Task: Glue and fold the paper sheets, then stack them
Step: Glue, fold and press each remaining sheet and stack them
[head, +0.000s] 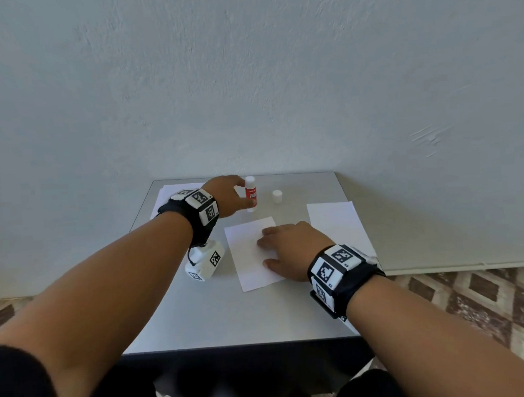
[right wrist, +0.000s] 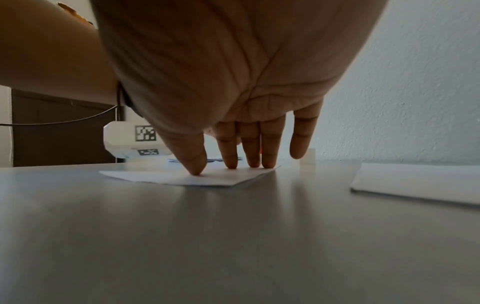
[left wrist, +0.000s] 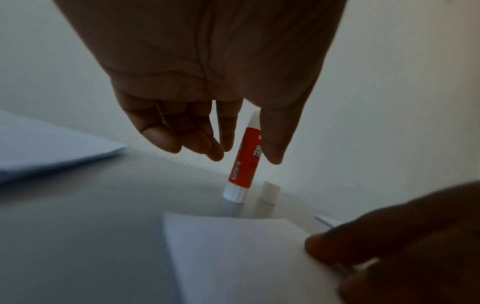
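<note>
Hands: left [head: 228, 195] around one glue stick [head: 250, 193] | right [head: 291, 247] flat on one sheet [head: 249, 266]

Both forearms bare, black sleeves pushed up near the elbows. Each wrist wears a black strap [head: 362, 287] carrying white blocks [head: 200, 197] printed with black-and-white square codes; a thin dark cable [right wrist: 64, 121] trails off the left one.

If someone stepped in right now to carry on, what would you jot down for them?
Left hand: fingers around the upright glue stick at the table's far side; a firm grip is not clear.
Right hand: flat, pressing the middle sheet.
The cap stands off, beside the stick. More paper lies far left and right.
Done: stick uncapped.
Left: gluing, folding, stacking.
</note>
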